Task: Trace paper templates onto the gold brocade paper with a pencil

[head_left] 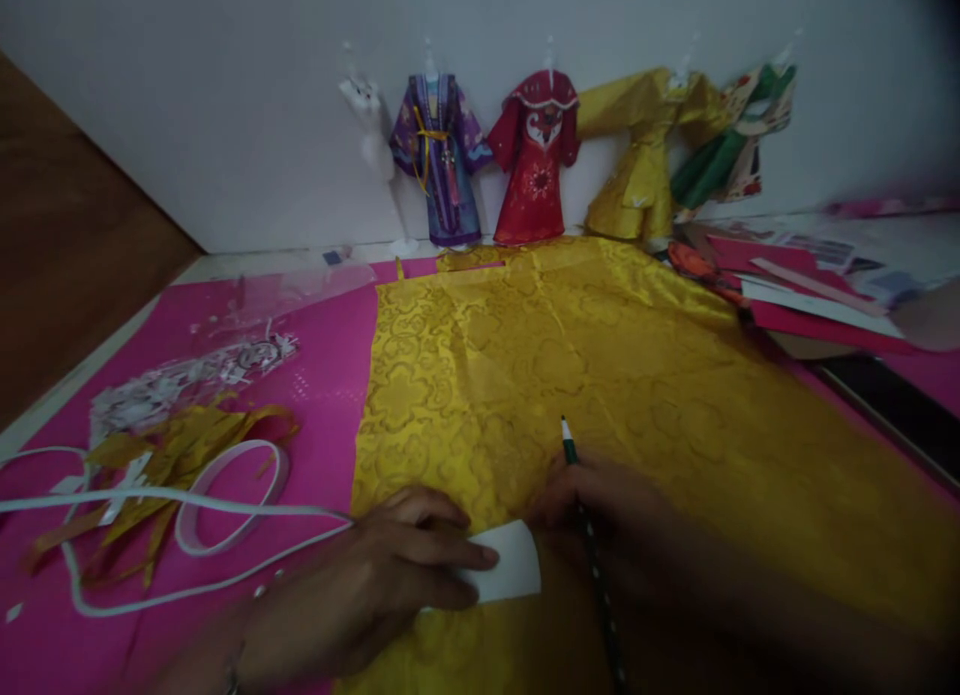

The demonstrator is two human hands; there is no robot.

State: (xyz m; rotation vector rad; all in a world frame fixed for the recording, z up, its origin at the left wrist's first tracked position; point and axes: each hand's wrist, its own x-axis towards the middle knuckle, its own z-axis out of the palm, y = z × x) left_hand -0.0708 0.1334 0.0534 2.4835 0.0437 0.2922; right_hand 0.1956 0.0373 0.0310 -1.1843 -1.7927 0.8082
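Observation:
Yellow patterned fabric (420, 375) is spread over a pink surface. On it lies a small white paper piece (514, 565) with a curved right edge. My left hand (390, 565) holds this piece down, the fingertips resting on it and covering its left part. Just right of the paper, my right hand (600, 495) is closed around a dark green pencil (571, 453) with light dots. The pencil's dark tip points up and away from me, off the fabric as far as I can tell. Dimness and blur hide much of the right hand's fingers.
Small dressed forms line the wall: a purple robe (442, 165), a red dress (536, 165), a yellow outfit (645, 145). White cord (255, 510) and yellow scraps (180, 445) lie left. At right are a dark phone (892, 405) and stacked coloured sheets (817, 295).

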